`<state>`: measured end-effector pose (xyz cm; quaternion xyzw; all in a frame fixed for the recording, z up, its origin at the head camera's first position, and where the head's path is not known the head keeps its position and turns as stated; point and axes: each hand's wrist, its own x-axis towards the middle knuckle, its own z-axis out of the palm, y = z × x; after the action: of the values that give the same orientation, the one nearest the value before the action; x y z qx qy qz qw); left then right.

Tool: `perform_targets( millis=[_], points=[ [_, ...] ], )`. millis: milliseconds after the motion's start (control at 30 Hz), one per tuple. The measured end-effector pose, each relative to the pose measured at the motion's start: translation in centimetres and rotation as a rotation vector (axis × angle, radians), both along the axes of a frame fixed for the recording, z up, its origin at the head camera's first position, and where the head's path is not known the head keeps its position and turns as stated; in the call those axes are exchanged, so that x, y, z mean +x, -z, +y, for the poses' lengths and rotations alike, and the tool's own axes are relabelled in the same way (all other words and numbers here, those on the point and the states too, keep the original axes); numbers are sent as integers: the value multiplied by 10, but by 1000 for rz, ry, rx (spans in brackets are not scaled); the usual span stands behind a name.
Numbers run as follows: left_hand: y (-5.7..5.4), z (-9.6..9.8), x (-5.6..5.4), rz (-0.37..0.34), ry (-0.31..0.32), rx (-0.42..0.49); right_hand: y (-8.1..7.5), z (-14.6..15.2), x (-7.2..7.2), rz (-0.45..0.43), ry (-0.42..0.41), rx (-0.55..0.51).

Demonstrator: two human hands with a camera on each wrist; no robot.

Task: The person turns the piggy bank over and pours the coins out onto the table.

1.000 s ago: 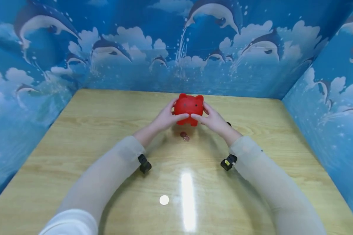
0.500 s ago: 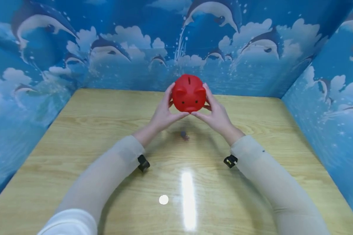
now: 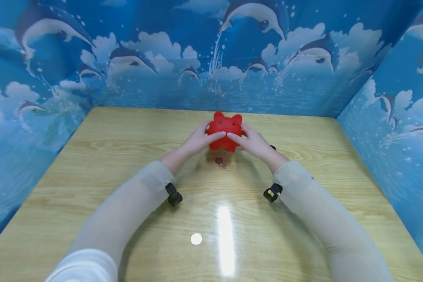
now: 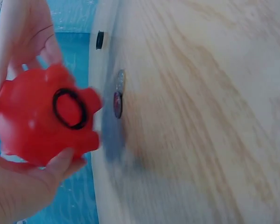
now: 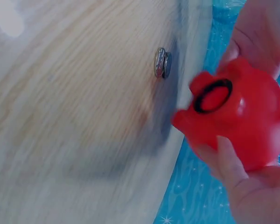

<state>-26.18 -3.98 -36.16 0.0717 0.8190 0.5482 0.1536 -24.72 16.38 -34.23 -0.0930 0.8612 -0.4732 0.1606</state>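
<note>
Between both hands is a red piggy bank (image 3: 226,124), its ears up and black eyes facing me in the head view. My left hand (image 3: 198,140) grips its left side, thumb across the front. From the other side my right hand (image 3: 254,145) holds it the same way, the thumb tips nearly meeting. Both wrist views show the underside, where a black ring (image 4: 70,108) surrounds a red centre between the stubby feet. The bank is held over the table, a shadow below it. Two small coin-like discs (image 3: 220,163), one dark red and one pinkish and patterned, lie nearer to me.
The wooden table (image 3: 127,164) runs back to a blue dolphin-print curtain (image 3: 144,90), with more of it at both sides. A small black round thing (image 4: 100,40) lies on the table beyond the right wrist. A white round spot (image 3: 196,239) shows near the front.
Both hands have tipped the piggy bank: half a second ago it was raised with its top slot facing me; now it is lower, head up again, close to its pose one second ago.
</note>
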Motion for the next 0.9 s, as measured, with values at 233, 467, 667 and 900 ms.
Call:
perform_targets(
  millis=[233, 467, 667, 900],
  points=[
    [1, -1, -2, -81, 50, -31, -3, -3, 0, -28, -16, 120],
    [-14, -3, 8, 767, 86, 198, -2, 1, 9, 863, -58, -31],
    [-21, -3, 5, 517, 60, 202, -3, 0, 5, 643, 6, -98],
    [-7, -4, 7, 199, 2, 179, 4, -5, 4, 354, 43, -32]
  ],
)
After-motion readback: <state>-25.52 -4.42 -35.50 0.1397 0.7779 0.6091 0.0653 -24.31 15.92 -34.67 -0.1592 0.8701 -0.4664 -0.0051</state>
